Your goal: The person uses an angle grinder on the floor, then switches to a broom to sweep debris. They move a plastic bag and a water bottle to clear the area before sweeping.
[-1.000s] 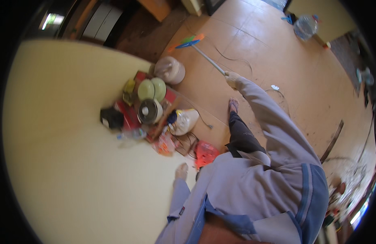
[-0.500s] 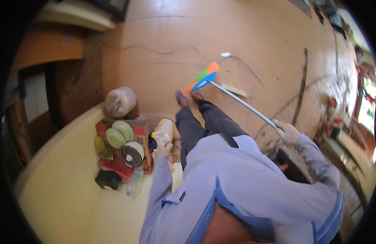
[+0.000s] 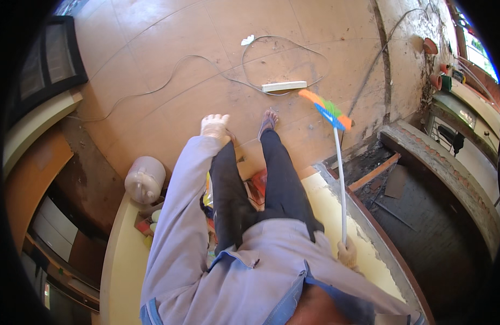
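Shirt: I wear a loose, long-sleeved shirt of pale lavender-grey cloth, creased over my chest.
Sleeves: my left sleeve runs full length down to the wrist; both sleeves match the shirt.
Trim: a blue band edges the shirt's lower hem and side seam.
Trousers: my trousers are black and plain.
Footwear: on one foot I wear an open sandal with a dark strap.
Hands: my left hand and right hand are bare, without gloves.
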{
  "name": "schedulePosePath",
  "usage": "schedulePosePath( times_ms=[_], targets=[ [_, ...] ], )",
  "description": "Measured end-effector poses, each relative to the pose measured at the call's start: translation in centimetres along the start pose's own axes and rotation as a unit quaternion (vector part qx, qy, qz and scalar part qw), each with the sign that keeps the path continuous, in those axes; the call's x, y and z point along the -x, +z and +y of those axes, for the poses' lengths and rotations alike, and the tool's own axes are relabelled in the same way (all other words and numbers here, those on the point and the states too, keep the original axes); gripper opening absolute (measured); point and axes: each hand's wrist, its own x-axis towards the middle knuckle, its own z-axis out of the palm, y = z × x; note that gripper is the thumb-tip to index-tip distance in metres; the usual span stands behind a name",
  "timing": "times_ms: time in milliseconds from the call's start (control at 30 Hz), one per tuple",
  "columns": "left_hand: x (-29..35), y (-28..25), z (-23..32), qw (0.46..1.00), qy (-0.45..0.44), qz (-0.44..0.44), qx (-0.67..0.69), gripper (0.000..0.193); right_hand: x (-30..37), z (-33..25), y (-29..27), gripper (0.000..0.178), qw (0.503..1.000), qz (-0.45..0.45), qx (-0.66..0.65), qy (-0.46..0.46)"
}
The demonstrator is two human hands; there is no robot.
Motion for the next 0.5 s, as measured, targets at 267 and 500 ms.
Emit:
schedulePosePath(
  times_ms=[267,500],
  targets=[
    [-22.8,17.0,5.4,0.985,0.100,0.065,-0.125,0.078,-11.7,-0.1,4.3,0.037,0.944,-0.163,-0.048,0.284],
    [-35.8,28.5,3.2,0.981,0.013,0.040,-0.188,0.056,-20.4,-0.1,6.7,0.061,0.924,-0.195,-0.152,0.290]
  ],
)
